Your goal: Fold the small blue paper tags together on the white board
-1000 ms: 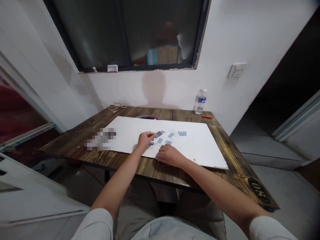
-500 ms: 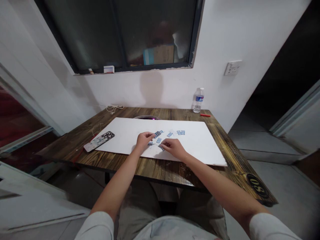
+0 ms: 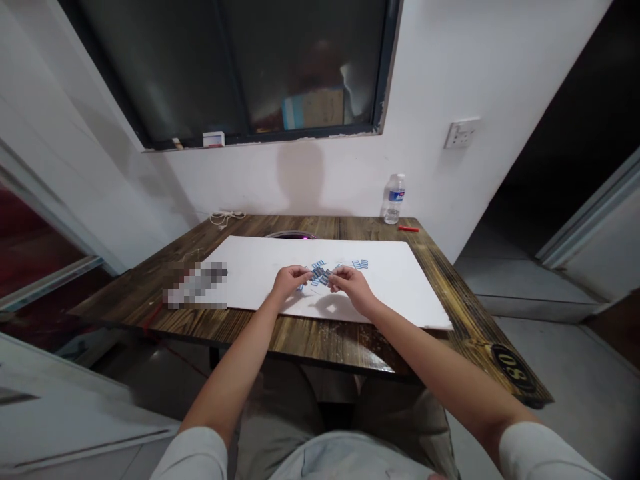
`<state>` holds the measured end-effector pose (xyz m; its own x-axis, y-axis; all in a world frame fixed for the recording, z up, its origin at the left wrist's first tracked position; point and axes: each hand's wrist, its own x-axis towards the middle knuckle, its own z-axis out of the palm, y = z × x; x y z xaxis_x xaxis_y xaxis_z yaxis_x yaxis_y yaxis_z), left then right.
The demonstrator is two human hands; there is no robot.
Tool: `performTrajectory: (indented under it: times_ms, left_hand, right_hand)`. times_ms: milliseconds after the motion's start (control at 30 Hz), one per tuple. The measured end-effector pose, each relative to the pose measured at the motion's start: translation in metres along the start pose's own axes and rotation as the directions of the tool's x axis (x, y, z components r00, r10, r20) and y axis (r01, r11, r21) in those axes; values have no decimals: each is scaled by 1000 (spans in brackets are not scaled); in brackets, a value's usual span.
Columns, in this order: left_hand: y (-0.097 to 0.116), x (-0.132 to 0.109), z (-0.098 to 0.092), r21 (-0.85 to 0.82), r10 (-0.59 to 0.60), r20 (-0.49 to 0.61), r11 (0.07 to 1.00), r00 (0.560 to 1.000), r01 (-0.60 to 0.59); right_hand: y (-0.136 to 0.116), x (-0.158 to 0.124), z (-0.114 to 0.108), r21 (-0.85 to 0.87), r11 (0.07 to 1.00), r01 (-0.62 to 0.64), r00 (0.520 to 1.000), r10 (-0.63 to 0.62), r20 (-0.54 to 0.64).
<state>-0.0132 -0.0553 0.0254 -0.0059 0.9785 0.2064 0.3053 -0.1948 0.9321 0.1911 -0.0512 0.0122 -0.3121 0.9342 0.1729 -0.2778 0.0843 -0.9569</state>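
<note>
Over the large white sheet (image 3: 395, 283) on the dark-stained plank tabletop (image 3: 310, 340), the right hand (image 3: 353, 289) forms a narrow grip, its fingertips (image 3: 336, 275) pinching a small blue-and-white rectangular strip (image 3: 323, 277). The left hand (image 3: 289, 281) forms a similarly narrow grip from the opposite side. Its contact with the strip cannot be confirmed, because the fingers and the strip overlap at this resolution.

Change from the preceding moment: the right hand has risen from the sheet and carried the strip across, so both hands now meet above the sheet's centre. A soft hand shadow (image 3: 325, 307) lies on the sheet below them.

Further small blue-and-white strips (image 3: 360, 264) lie flat just beyond the hands. Those nearest the fingers are partly hidden, so their number cannot be stated. A pixelated oblong object (image 3: 197, 285) lies at the sheet's left edge and cannot be identified. A round dark rim (image 3: 290, 235) shows past the sheet's far edge. At the far side of the tabletop are a coiled white cable (image 3: 225, 217), a clear plastic water bottle (image 3: 393, 199), and a small red stick (image 3: 408, 229).
</note>
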Motion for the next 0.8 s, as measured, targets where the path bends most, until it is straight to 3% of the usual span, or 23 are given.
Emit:
performTrajectory:
  times_ms: [367, 567, 800]
  left_hand:
    - [0, -2, -2, 37, 20, 137, 999, 990, -25]
    - [0, -3, 0, 2, 34, 170, 999, 985, -35]
    - [-2, -4, 1, -15, 39, 223, 999, 974, -36]
  right_hand:
    - [10, 1, 0, -59, 997, -42, 999, 41, -15]
    - [12, 3, 0, 30, 994, -109, 993, 111, -51]
    - [17, 1, 1, 13, 995, -97, 994, 98, -57]
